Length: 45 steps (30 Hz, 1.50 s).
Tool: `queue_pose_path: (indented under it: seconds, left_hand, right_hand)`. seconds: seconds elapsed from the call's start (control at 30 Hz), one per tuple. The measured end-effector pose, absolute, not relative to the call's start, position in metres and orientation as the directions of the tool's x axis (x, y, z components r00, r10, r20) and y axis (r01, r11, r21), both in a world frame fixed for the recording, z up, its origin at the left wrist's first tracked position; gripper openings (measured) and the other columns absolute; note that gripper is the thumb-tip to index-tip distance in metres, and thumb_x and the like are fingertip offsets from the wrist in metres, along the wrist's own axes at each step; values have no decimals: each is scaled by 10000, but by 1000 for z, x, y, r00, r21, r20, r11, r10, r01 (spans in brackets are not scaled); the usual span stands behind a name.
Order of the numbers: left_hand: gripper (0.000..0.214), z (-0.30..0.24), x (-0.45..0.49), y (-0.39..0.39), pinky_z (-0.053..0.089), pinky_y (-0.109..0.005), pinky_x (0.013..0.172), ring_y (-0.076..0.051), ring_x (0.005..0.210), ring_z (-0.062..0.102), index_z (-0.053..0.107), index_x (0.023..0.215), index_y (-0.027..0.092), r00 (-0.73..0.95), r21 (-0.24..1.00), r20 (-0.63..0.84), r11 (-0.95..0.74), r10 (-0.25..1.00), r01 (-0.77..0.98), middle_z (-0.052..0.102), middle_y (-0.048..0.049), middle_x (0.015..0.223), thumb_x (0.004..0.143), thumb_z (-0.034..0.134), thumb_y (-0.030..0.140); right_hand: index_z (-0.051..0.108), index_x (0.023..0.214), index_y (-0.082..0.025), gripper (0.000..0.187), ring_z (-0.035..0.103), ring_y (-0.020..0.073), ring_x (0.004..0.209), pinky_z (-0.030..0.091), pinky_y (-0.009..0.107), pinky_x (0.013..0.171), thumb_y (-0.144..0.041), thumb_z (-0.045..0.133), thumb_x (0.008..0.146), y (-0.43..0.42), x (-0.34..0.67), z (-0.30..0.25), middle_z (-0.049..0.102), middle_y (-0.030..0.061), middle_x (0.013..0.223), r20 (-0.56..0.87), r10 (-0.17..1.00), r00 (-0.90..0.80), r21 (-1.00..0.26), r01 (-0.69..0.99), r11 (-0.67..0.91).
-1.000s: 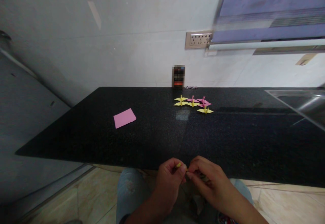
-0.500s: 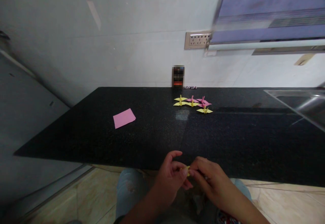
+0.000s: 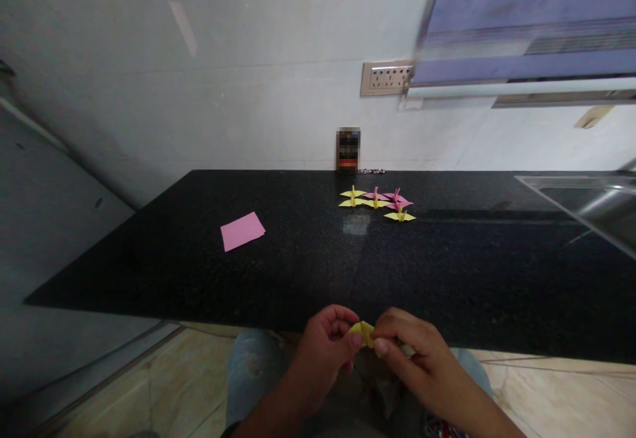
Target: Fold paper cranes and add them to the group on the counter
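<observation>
A small folded piece of yellow paper [image 3: 366, 333] is pinched between my two hands at the counter's front edge. My left hand [image 3: 330, 342] grips its left side, thumb in front and fingers curled behind. My right hand [image 3: 410, 345] pinches its right side between thumb and forefinger. Farther back on the black counter [image 3: 298, 266] sits a cluster of several origami cranes, among them a yellow crane [image 3: 400, 216] at the front and a pink crane [image 3: 397, 196] behind it. Pink paper sheets [image 3: 242, 231] lie flat to the left.
A phone-like upright object [image 3: 348, 150], its face pixelated, leans against the wall, with a small beaded string [image 3: 372, 171] beside it. At the right is a metal sink [image 3: 586, 206]. Wall sockets [image 3: 390, 79] and a purple panel [image 3: 527, 14] are above.
My left fingers have curled in around the yellow paper, where they were spread before. More of the paper now shows between my hands. The cranes and pink sheets stay put.
</observation>
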State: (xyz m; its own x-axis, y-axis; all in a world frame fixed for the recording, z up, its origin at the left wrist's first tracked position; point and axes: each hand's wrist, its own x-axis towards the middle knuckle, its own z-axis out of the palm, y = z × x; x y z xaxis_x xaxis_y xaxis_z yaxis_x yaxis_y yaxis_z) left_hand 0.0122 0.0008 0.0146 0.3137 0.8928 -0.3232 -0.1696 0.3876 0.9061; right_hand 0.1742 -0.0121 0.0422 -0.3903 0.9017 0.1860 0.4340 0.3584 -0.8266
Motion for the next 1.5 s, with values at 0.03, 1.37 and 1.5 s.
queue_pose_path:
  seconds: [0.03,1.37,1.5]
  left_hand:
    - [260,16,12,1,289,-161,362,-37,375,376,503,801,134,320,908,-315,381,894,-172,456,67,528,639,646,279]
    - [306,9,9,-3,314,-148,299,-71,302,463,532,634,105,684,650,-293,664,669,-371,567,-16,432,719,567,397]
    - [285,6,13,-7,293,-146,311,-53,296,428,519,613,108,650,602,-267,649,712,-465,550,-7,419,727,573,363]
  right_hand:
    - [564,834,-177,155,507,121,690,387,236,599,-252,429,838,-11,176,42,541,29,766,170,927,-333,-851,425,309]
    - [525,685,-114,210,335,43,200,264,125,247,-307,542,766,-12,160,-1,479,-48,308,-245,783,-571,-630,-521,-576]
    - [527,692,-120,196,297,38,198,268,125,246,-301,561,757,-16,153,-2,436,-71,286,-235,793,-561,-540,-603,-587]
